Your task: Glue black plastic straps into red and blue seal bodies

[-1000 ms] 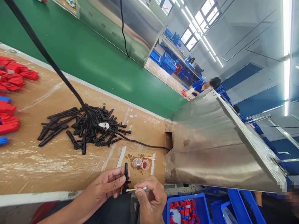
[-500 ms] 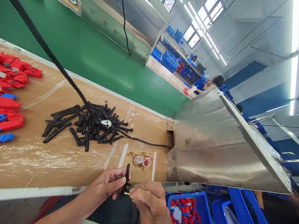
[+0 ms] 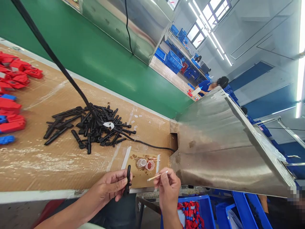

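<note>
My left hand (image 3: 116, 184) pinches a slim black plastic part (image 3: 129, 176) between thumb and fingers, holding it roughly upright at the table's front edge. To its right, my right hand (image 3: 168, 187) grips a cotton swab (image 3: 157, 176) whose tip points left, apart from the black part. Behind the hands, two small clear cups stand side by side on a stained, taped-down sheet (image 3: 137, 173). One cup (image 3: 141, 163) looks pale inside; the other cup (image 3: 150, 165) has reddish liquid. More sticks lie beside them. A heap of similar black parts (image 3: 95, 127) lies farther left.
Red and blue plastic parts (image 3: 14, 76) are piled at the far left. A black cable (image 3: 152, 147) crosses the table. A metal panel (image 3: 214, 143) rises on the right. Below it sits a blue bin (image 3: 207, 206) of red and blue pieces. A co-worker (image 3: 207, 86) sits beyond.
My right hand has moved right and slightly up with the swab, away from the black part. My left hand stays nearly in place, still holding the part.
</note>
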Motion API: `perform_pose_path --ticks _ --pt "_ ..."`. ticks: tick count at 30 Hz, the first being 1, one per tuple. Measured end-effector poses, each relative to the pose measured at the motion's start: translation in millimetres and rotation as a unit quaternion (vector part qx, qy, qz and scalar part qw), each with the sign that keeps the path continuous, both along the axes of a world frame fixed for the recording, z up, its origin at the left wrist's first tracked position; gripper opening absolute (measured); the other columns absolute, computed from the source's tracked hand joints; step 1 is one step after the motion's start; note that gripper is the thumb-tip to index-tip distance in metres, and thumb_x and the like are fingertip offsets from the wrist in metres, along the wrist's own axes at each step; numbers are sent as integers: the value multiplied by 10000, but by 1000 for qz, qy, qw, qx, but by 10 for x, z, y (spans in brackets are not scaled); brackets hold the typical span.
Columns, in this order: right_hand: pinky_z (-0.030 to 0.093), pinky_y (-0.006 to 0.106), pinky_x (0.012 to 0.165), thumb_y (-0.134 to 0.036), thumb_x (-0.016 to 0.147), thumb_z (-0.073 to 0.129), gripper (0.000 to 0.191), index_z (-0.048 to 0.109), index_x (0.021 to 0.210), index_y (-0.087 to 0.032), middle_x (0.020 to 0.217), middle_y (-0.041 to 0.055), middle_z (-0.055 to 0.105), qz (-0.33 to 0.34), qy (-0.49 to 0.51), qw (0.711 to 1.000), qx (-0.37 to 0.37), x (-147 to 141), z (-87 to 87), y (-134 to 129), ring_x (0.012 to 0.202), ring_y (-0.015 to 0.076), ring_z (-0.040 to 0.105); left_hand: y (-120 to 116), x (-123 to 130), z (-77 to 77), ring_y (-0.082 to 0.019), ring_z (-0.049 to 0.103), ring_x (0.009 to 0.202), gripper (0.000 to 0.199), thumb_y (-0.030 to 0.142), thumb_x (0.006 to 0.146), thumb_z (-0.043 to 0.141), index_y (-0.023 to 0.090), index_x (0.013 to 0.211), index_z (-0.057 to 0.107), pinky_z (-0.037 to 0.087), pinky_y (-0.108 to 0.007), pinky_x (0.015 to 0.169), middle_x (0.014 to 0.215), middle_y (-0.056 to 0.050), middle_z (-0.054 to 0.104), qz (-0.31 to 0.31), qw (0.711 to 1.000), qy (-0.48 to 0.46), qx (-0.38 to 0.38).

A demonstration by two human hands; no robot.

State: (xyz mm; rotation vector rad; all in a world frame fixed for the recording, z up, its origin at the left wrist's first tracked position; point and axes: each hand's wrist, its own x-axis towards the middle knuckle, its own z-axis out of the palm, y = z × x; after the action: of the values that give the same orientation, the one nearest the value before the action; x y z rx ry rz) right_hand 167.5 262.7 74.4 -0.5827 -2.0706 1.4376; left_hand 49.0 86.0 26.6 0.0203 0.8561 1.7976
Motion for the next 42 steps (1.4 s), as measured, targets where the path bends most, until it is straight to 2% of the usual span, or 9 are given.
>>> perform_pose_path --ticks 5,10,16,20,24,31,36,39,42 --pt "547 223 567 -464 1065 641 370 746 831 -198 721 13 709 -15 -6 992 129 -118 -5 298 612 142 678 -44 26 -21 -115 367 582 556 662 563 1031 177 739 824 339 -199 468 692 -9 602 13 1000 -7 9" --pt "553 248 721 -238 1048 626 191 798 964 -233 864 37 770 53 -20 966 251 -167 -7 263 788 166 715 -76 -2 88 -116 375 601 516 644 569 1038 202 763 858 358 -184 481 702 -5 611 14 1000 -10 5" --pt "532 252 734 -152 1054 589 230 800 1029 -240 923 57 781 91 -39 948 302 -195 -103 234 831 173 720 -75 -17 42 -99 383 569 562 671 514 1045 206 762 850 363 -171 462 690 -3 617 12 1000 -17 -2" --pt "534 268 733 -207 1063 593 220 804 1005 -232 908 61 775 76 -40 955 285 -177 -130 240 813 178 708 -76 -26 57 -88 367 559 560 664 506 1053 202 741 842 345 -170 469 669 11 600 16 1000 -24 -1" --pt "538 280 727 -339 1048 654 228 792 912 -220 835 42 746 16 -37 975 217 -150 -148 261 765 178 673 -71 -32 97 -95 388 573 522 650 536 1049 211 730 844 334 -189 479 689 9 624 17 1000 -25 8" --pt "386 203 416 -692 941 710 539 650 737 -197 570 -42 573 -86 -46 995 -35 -194 -230 372 451 102 471 -2 1 -14 -108 402 579 495 642 560 1042 228 755 853 322 -221 490 704 5 658 28 999 -19 18" --pt "348 183 391 -749 812 811 588 598 701 -212 618 -41 579 -100 -35 982 -156 -193 -94 243 444 76 433 77 47 -166 -121 403 589 494 649 620 1010 211 765 834 317 -219 481 690 3 625 39 999 -11 31" --pt "393 199 440 -682 879 798 536 629 691 -210 589 -38 575 -73 -18 988 -139 -63 15 12 464 92 488 88 66 -185 -126 417 596 503 632 634 1010 191 778 817 332 -220 482 707 -1 604 40 998 -16 35" --pt "466 255 551 -496 1031 700 355 732 807 -222 658 -4 649 2 6 1000 19 97 79 -242 566 141 612 81 81 -167 -132 445 601 516 607 615 1031 174 782 804 353 -221 485 715 -6 602 43 998 -28 44"
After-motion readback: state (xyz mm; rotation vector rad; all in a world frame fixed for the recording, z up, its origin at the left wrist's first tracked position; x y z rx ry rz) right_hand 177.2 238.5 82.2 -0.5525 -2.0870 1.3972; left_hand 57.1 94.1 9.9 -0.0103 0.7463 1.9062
